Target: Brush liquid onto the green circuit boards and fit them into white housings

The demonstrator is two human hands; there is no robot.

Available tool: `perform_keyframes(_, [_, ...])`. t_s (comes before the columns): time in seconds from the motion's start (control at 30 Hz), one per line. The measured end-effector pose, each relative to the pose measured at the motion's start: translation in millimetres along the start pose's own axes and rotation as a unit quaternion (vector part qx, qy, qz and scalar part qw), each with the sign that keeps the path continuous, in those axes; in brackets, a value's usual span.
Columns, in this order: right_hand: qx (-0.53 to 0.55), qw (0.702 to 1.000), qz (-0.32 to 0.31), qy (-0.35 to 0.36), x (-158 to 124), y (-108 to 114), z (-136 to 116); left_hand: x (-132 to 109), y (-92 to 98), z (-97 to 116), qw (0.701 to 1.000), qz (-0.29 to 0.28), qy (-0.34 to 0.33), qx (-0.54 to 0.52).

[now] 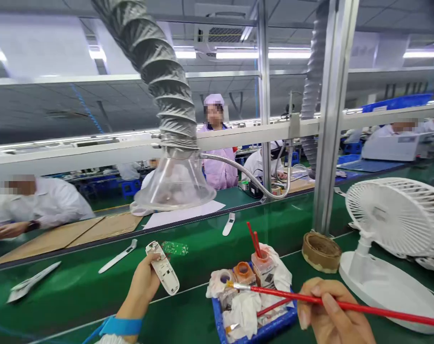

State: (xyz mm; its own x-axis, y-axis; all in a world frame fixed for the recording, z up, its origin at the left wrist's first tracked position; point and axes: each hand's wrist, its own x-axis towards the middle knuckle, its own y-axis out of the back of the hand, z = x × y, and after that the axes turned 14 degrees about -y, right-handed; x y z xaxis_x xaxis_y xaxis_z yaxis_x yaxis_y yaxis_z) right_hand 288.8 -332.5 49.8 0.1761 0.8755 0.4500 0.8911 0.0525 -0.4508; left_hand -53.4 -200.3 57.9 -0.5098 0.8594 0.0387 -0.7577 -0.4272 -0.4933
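My left hand (144, 279), a blue band on its wrist, grips a white plastic housing (166, 272) with its inner side facing up. A green circuit board (175, 248) sticks out beside the housing's upper end; how it is joined is hard to see. Between the fingers of my right hand (333, 310) is a red-handled paintbrush (285, 292). Its bristles are at a small open bottle (225, 277) in the blue tray (254, 340); whether they touch it I cannot tell. An orange-rimmed bottle (244, 271) and crumpled white tissue (243, 311) share the tray.
More white housings (118, 256) lie on the green belt (77, 274). At right stand a tape roll (320, 252) and a white fan (385, 267). A clear extraction hood (175, 184) hangs above the belt, near a metal post (333, 119). People sit and stand beyond.
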Motion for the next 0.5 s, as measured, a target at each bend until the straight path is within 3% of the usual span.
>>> perform_keyframes(0.13, [-0.059,0.995,-0.049,0.061,19.1,-39.7,-17.4,-58.4,6.1,32.9,0.998,-0.015,0.024,-0.059])
perform_keyframes(0.3, [-0.1,0.988,-0.052,0.106,22.3,-69.9,-24.6,-119.5,-14.3,48.7,0.981,-0.069,0.166,-0.067])
perform_keyframes(0.4, [-0.124,0.984,-0.057,0.117,18.1,-70.5,-23.3,-138.0,-19.4,46.8,0.967,-0.106,0.222,-0.072])
perform_keyframes(0.5, [-0.146,0.98,-0.066,0.114,14.4,-68.5,-21.9,-142.4,-18.1,43.1,0.96,-0.133,0.234,-0.072])
